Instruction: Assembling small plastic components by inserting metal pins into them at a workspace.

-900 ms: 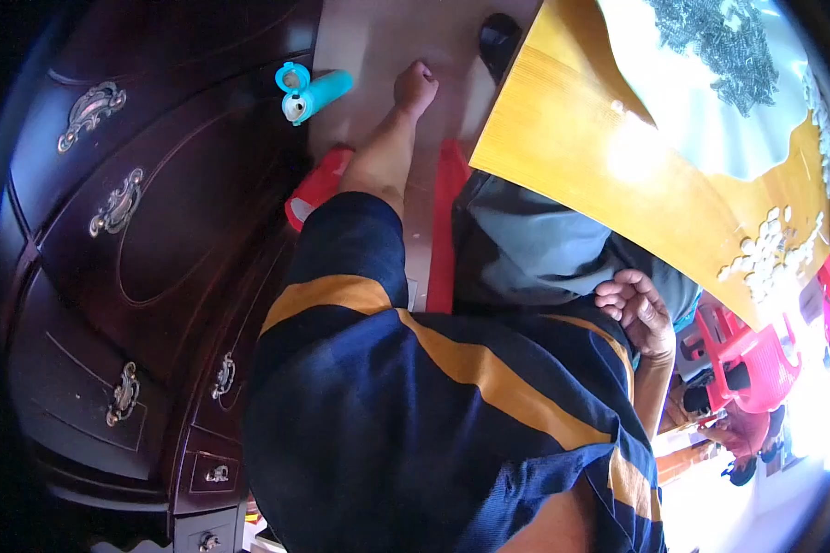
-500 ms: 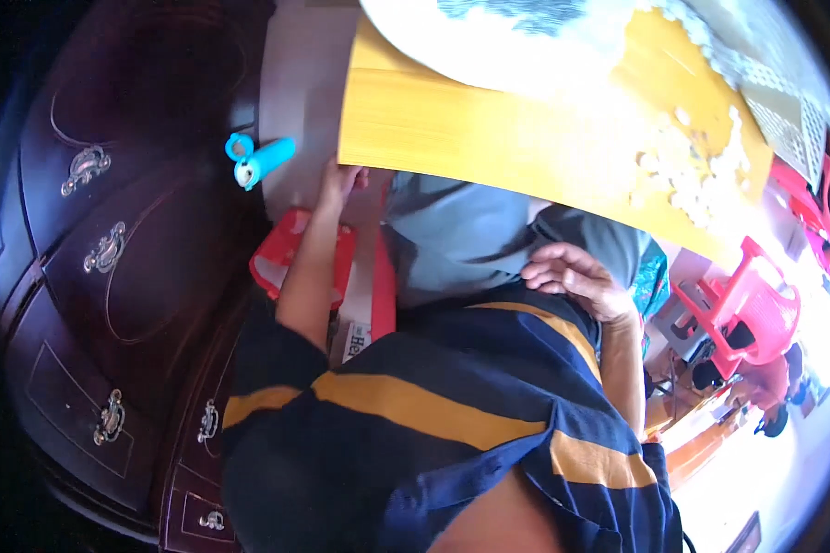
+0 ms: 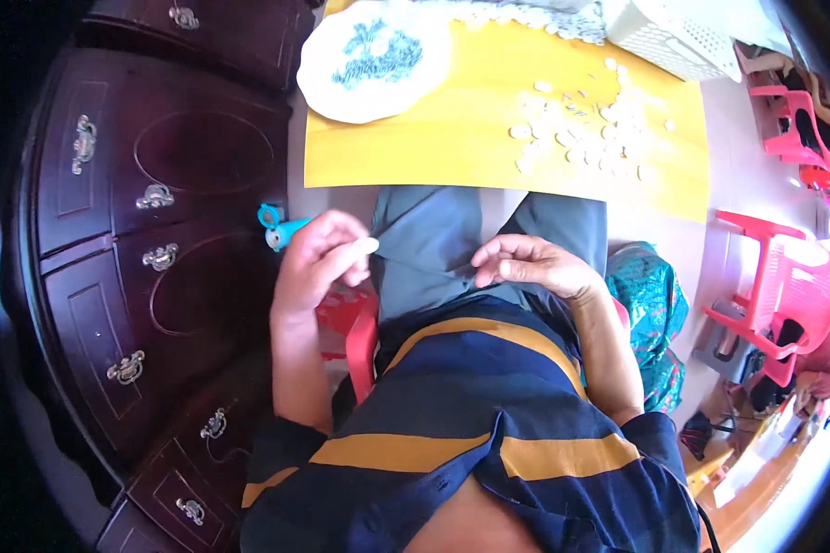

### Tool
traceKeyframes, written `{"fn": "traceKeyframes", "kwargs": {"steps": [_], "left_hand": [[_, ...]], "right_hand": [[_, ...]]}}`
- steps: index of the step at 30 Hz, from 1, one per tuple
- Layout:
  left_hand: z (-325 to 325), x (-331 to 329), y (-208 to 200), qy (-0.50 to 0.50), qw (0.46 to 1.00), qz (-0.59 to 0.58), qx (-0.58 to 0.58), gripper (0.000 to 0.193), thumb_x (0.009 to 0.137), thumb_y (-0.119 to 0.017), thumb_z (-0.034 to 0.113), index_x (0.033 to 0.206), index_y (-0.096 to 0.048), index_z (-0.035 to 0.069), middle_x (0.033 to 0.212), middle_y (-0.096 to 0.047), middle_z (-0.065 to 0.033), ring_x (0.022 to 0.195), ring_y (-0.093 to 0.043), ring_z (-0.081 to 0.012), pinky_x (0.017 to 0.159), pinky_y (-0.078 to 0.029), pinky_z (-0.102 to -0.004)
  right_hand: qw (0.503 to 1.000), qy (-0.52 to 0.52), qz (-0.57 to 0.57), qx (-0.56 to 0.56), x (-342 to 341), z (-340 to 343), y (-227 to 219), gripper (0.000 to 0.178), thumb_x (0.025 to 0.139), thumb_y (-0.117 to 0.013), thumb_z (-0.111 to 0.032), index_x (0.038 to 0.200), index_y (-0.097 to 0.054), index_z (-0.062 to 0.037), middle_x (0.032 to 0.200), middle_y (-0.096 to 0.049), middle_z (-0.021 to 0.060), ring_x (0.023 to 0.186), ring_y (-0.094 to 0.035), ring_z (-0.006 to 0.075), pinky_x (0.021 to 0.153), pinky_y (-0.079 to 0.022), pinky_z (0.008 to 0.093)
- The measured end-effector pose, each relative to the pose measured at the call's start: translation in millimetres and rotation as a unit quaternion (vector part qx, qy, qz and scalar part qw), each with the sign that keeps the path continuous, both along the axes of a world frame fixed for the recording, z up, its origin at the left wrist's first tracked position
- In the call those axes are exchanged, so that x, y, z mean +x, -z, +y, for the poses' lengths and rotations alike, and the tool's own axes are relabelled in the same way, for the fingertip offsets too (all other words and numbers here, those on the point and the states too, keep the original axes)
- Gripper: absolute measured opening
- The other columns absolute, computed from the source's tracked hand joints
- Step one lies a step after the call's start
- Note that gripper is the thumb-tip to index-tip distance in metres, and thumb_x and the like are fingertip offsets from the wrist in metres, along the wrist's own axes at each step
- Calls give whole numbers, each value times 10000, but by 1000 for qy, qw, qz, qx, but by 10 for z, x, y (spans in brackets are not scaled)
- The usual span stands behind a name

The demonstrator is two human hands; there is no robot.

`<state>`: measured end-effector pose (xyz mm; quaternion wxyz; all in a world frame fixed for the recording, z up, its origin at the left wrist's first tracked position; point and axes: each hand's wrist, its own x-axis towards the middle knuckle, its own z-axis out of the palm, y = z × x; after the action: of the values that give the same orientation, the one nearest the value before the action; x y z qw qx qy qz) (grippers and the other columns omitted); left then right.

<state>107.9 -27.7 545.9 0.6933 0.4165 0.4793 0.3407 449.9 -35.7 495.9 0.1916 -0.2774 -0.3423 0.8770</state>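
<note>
My left hand (image 3: 321, 262) is raised beside my left thigh, its fingers curled and the thumb bent in toward them. A small pale spot shows at the thumb tip; whether it is the nail or a small thing in a pinch I cannot make out. Over my lap, my right hand (image 3: 537, 265) has loosely bent fingers, with nothing visible in it. Between the hands lie my grey trousers (image 3: 429, 241), crossed by a thin dark line that could be a thread or a crease. Many small pale round pieces (image 3: 576, 138) are scattered on the yellow table (image 3: 387, 152) ahead.
A white scalloped plate (image 3: 318, 101) with dark bits stands on the table's left, a white perforated basket (image 3: 678, 46) at its far right. Dark drawers (image 3: 203, 157) line the left, near a turquoise tube (image 3: 286, 232). At right are a green bag (image 3: 650, 295), pink chair (image 3: 802, 286) and another person (image 3: 825, 364).
My left hand has come back from the table's near left corner to above my lap. My view has shifted, bringing the whole plate into sight. The right hand stays over my lap.
</note>
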Motion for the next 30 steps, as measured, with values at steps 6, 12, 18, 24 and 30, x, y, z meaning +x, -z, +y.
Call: {"fn": "traceKeyframes", "kwargs": {"steps": [6, 12, 18, 24, 30], "left_hand": [[506, 1316, -219, 93, 977, 106, 161, 83, 925, -654, 48, 976, -617, -6, 752, -616, -19, 646, -595, -81, 565, -485, -238], [745, 1976, -206, 176, 849, 305, 394, 106, 892, -653, 61, 977, -620, 8, 725, -636, -69, 639, -640, -135, 581, -509, -299], [847, 2229, -66, 170, 751, 395, 501, 109, 891, -609, 84, 986, -627, 33, 712, -649, -162, 673, -679, -313, 623, -527, -416], [751, 2074, -129, 125, 850, 311, 407, 214, 888, -658, 67, 1095, -633, 16, 718, -665, -76, 592, -607, -124, 573, -501, -292], [410, 1791, -44, 17, 950, 146, 276, 203, 936, -638, 65, 1121, -619, -17, 767, -686, -52, 682, -643, -79, 609, -522, -222]], "right_hand": [[971, 1, -156, 183, -37, -106, 241, 231, 993, -607, -176, 1155, -638, -14, 1012, -697, 38, 973, -628, 112, 895, -491, 276], [867, -24, -299, 398, -10, -200, -44, 293, 904, -651, -290, 1102, -663, -75, 1030, -713, 157, 1007, -670, 342, 894, -511, 425], [854, -43, -315, 413, 11, -194, -57, 289, 885, -655, -287, 1087, -673, -82, 986, -722, 146, 969, -680, 340, 873, -516, 426], [927, 112, -206, 293, -47, -156, 151, 182, 888, -665, -179, 990, -695, -31, 886, -726, 88, 821, -681, 153, 767, -541, 323], [947, 265, -91, 159, -36, -34, 108, 124, 972, -610, -155, 1012, -649, -45, 866, -674, 14, 756, -614, 76, 663, -504, 218]]}}
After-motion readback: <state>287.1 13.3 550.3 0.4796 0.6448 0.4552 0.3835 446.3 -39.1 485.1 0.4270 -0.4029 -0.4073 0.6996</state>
